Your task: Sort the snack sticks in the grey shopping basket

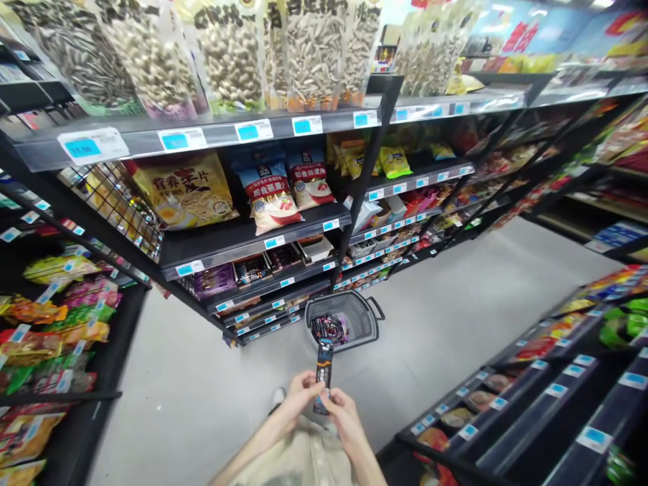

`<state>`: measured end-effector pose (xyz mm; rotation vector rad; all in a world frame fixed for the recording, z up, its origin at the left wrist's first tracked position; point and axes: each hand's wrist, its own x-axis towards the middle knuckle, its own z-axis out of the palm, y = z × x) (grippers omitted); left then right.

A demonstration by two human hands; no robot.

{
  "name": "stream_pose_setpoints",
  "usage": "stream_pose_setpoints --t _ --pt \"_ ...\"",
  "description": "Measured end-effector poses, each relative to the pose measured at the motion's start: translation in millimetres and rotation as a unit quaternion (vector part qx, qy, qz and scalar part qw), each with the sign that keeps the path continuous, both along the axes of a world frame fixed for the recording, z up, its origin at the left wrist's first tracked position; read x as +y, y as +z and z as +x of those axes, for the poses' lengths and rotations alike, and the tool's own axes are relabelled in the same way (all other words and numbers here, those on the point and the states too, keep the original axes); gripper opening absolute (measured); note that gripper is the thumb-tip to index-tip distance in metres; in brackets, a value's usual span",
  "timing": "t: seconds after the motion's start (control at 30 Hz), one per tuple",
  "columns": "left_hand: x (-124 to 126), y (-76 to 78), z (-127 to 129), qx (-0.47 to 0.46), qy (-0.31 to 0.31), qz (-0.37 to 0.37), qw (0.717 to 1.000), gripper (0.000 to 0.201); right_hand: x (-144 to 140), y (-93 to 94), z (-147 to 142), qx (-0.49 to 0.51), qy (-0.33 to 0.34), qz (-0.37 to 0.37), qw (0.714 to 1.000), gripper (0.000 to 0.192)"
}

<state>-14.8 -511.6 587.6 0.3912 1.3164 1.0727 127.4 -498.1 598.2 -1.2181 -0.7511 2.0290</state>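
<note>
I hold a narrow dark snack packet (pixel 324 368) upright in front of me with both hands. My left hand (pixel 300 393) grips its lower left side and my right hand (pixel 343 409) grips its lower right side. Just beyond the packet, a grey shopping basket (pixel 354 312) sits on the floor with several dark wrapped packets (pixel 329 329) inside. The basket rests against the foot of the black shelf unit (pixel 243 239).
Black shelves with blue price tags line the aisle: seed bags (pixel 227 61) on top, oat bags (pixel 271 192) below. Another shelf (pixel 547 391) stands at the right, a snack rack (pixel 45 337) at the left. The grey floor (pixel 455 310) runs between them.
</note>
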Motion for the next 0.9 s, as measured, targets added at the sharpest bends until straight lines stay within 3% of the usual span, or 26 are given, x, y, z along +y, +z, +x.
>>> stream_pose_setpoints --t 0.17,0.33,0.5,0.73,0.9 --pt "-1.4 -6.0 -41.7 0.045 0.057 0.021 0.997 0.067 -3.4 -2.1 -35.5 -0.04 0.047 0.006 0.998 0.043" --pt "-12.5 5.4 -91.9 0.051 0.08 0.023 0.995 0.058 -5.2 -3.5 -82.4 -0.052 0.084 0.032 0.995 0.052" --pt "-27.0 19.7 -132.2 0.03 0.107 0.0 0.994 0.059 -7.3 9.9 -127.9 -0.093 0.073 0.041 0.992 0.053" --pt "-43.4 30.7 -158.3 -0.011 0.148 0.012 0.989 0.051 3.2 25.8 -154.4 -0.106 0.122 0.066 0.985 0.043" --pt "-44.9 32.2 -159.3 -0.021 0.161 -0.009 0.987 0.051 2.2 28.2 -162.5 -0.127 0.1 0.058 0.985 0.033"
